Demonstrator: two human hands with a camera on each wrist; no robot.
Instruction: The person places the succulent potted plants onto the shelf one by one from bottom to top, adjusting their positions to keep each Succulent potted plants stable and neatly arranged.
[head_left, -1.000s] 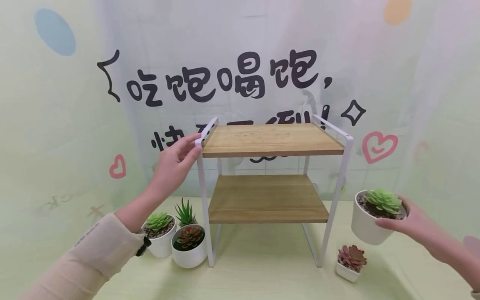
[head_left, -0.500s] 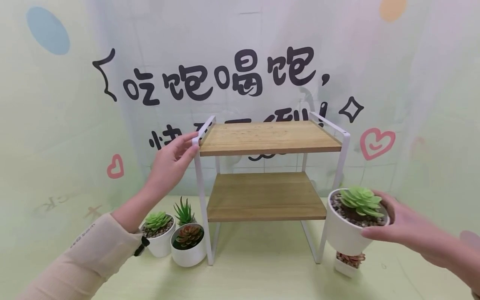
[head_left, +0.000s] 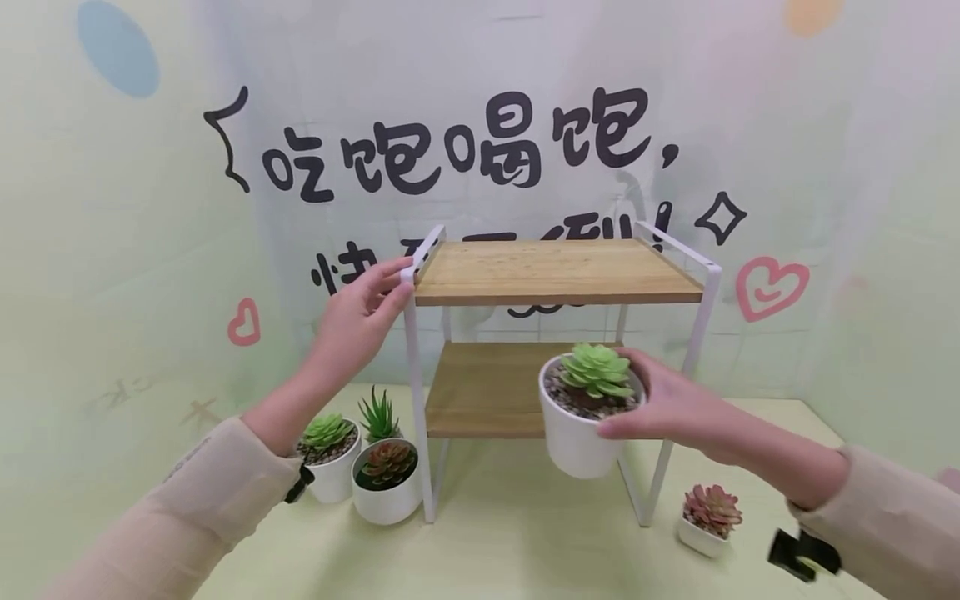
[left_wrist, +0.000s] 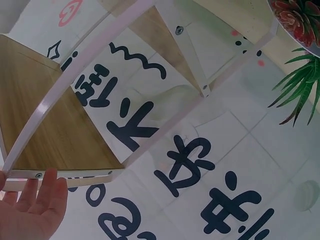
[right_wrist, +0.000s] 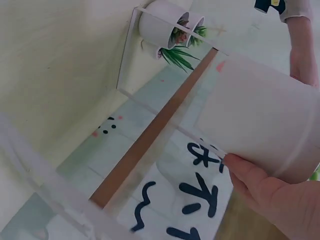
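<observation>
Holding a white pot (head_left: 583,446) of green succulent (head_left: 597,370), right hand (head_left: 663,404) curled round its side, shifted from right of the rack (head_left: 558,271) to mid-air before its lower shelf (head_left: 480,392), not yet set down; left hand (head_left: 360,308) pinching the rack's upper left front corner.

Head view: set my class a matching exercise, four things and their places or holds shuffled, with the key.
1. Spiky green plant
2. Left grip
3. Pinkish-red succulent in a small white pot
4. Right grip

A. Holding a round white pot with a light-green succulent
B. On the pale green table, right of the two-tier wooden shelf
C. Holding the near left corner of the shelf's white frame
D. Behind a round white pot with a reddish succulent

Pairs: 1-D; 2-C; 3-B; 4-A
</observation>
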